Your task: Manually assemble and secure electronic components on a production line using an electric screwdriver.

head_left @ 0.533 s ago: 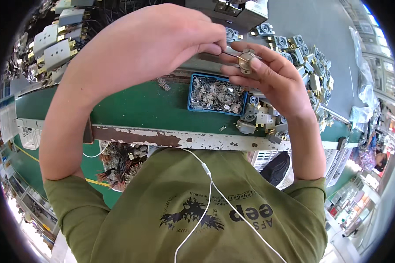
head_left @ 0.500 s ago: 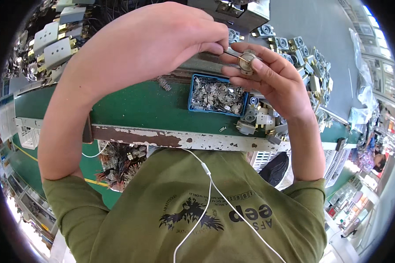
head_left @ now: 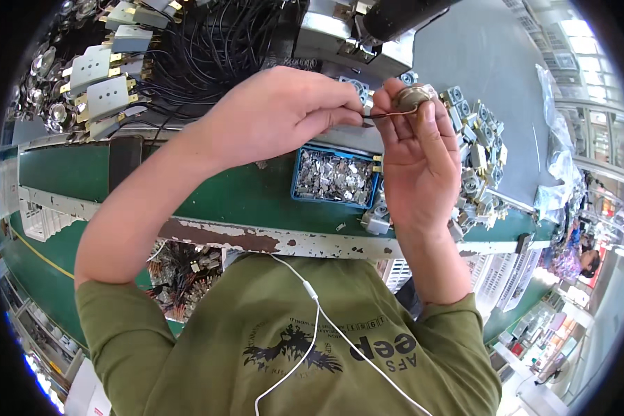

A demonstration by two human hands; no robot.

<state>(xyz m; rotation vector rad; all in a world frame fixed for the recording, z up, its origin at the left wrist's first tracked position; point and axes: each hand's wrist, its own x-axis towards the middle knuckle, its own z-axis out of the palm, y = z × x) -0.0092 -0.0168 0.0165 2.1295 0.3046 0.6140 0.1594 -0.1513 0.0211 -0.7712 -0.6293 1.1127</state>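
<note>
My left hand (head_left: 295, 107) pinches a thin dark wire (head_left: 388, 114) between thumb and fingertips. The wire runs right, turning copper-coloured, to a round metal disc-shaped part (head_left: 410, 96) with a raised rim. My right hand (head_left: 423, 149) grips that part between thumb and fingers, palm turned toward me. The wire's end reaches the part near my right thumb; how it is joined there I cannot tell. Below and between the hands sits a blue tray (head_left: 295, 173) of small metal pieces. A dark metal machine (head_left: 395, 55) stands just beyond my right hand.
Grey-white switch-like blocks (head_left: 475, 139) are heaped right of my right hand. At the far left lie white blocks (head_left: 107, 97) with brass tabs, beside a bundle of black cables (head_left: 215, 48). The green bench (head_left: 256, 201) ends in a chipped white edge (head_left: 326, 244).
Both hands have come nearer to me, and my left forearm has swung lower. The round part has tipped from facing me to nearly edge-on, with the wire now bending toward it.
</note>
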